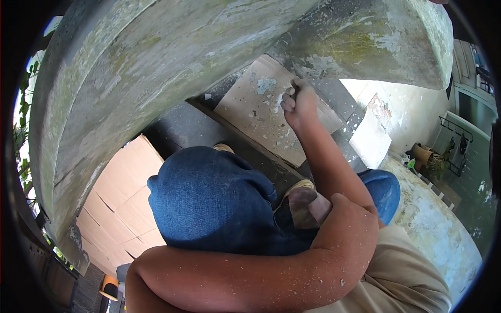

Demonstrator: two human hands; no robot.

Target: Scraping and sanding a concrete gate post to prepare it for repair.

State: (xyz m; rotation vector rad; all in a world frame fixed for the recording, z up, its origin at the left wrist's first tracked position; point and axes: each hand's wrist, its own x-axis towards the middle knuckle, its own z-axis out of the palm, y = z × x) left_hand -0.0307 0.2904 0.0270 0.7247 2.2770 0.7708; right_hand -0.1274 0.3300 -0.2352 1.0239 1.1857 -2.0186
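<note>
My right hand (299, 102), grey with dust, reaches forward above a flake-strewn cardboard sheet (242, 104). Its fingers are curled closed around something dark and small that I cannot make out. Just beyond it is the lower edge of a weathered, green-stained wall (360, 49). My left arm is bent across my lap, speckled with pale chips. Beside my right elbow a dusty, brownish-pink shape (309, 206) shows, seemingly my left hand; its fingers cannot be told apart, nor whether it holds anything.
A long, scraped concrete surface (141, 73) leans overhead from the left. Flattened cardboard (122, 203) lies beside my left knee in blue jeans (209, 203). A pale sheet (370, 138) lies on the tiles at right. Further right are a plant pot (421, 153) and a dark rack (456, 146).
</note>
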